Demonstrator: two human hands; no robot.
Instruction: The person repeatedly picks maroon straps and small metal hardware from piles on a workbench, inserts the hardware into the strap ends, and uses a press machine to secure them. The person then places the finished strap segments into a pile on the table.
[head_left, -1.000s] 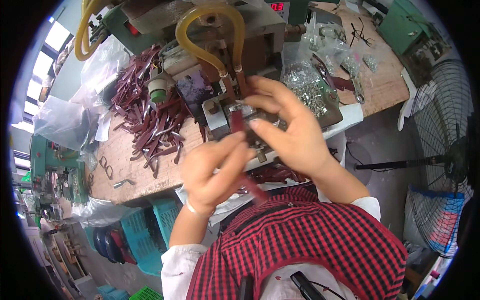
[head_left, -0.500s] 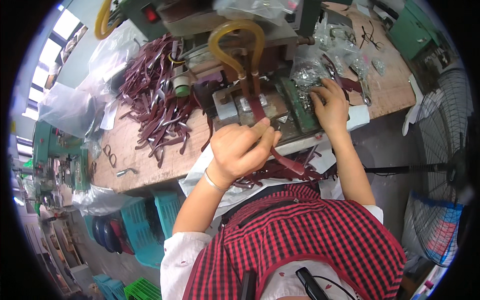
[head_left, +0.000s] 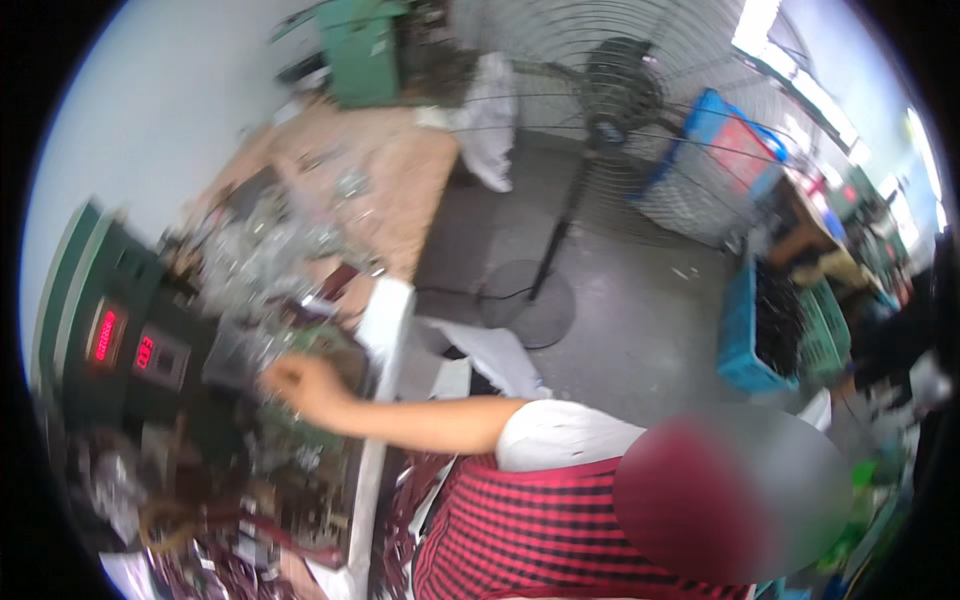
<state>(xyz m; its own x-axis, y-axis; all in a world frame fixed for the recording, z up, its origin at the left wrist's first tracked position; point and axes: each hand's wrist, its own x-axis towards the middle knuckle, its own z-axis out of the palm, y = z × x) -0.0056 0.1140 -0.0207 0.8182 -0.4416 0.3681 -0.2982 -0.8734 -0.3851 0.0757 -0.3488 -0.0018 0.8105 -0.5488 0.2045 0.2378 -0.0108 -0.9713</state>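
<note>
My right hand (head_left: 300, 390) is over the green tray (head_left: 325, 350) beside the machine, among small shiny metal parts. Its fingers are bent together and blurred; anything between them is too small to make out. At the lower left edge a blurred patch of skin looks like my left hand (head_left: 295, 574), its fingers not distinguishable. Next to it lies a dark red eyeglass temple (head_left: 285, 540), and whether the hand grips it cannot be seen. More dark red temples (head_left: 190, 575) lie at the bottom left.
A green machine box (head_left: 120, 320) with red lit displays stands at the left. Clear plastic bags (head_left: 265, 245) are heaped on the wooden table (head_left: 405, 170). Past the table edge stands a large floor fan (head_left: 610, 125). Blue crates (head_left: 745, 340) with dark pieces are farther right.
The view has swung to the right, bringing the fan and floor toward the middle. My right hand stays by the parts tray. My left hand has slid to the lower edge of the view.
</note>
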